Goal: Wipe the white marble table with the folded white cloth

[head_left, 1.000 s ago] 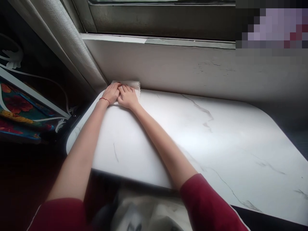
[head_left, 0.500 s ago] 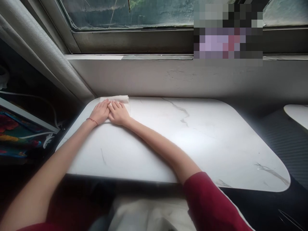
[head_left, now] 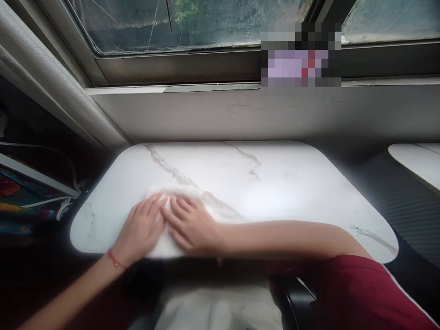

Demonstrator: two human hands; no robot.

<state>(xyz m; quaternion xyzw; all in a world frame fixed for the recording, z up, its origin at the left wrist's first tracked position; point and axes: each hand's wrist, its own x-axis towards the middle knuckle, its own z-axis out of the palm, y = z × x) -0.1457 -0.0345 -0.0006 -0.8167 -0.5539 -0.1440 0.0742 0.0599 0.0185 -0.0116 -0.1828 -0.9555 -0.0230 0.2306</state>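
A white cloth or tissue (head_left: 167, 242) lies under both hands on the white, marble-veined table (head_left: 282, 183). Its edges are blurred against the tabletop. My left hand (head_left: 140, 227) lies flat on the left part of the cloth, fingers stretched forward, a thin red string bracelet (head_left: 116, 260) at the wrist. Palm down beside it, my right hand (head_left: 192, 222) presses on the cloth with its fingers spread and slightly bent. The two hands touch or nearly touch at the thumbs and index fingers. Both are close to the table's near edge.
Behind the table stands a pale wall (head_left: 192, 112) under a window (head_left: 206, 27). A grey curtain (head_left: 58, 78) hangs at the left. Cables (head_left: 44, 201) and a colourful fabric (head_left: 20, 192) are at the lower left. Another white tabletop (head_left: 419, 160) shows at the right.
Both hands have come from the table's far left edge back toward me, with the white cloth under them. My right elbow has swung outward to the right. The view has shifted slightly.
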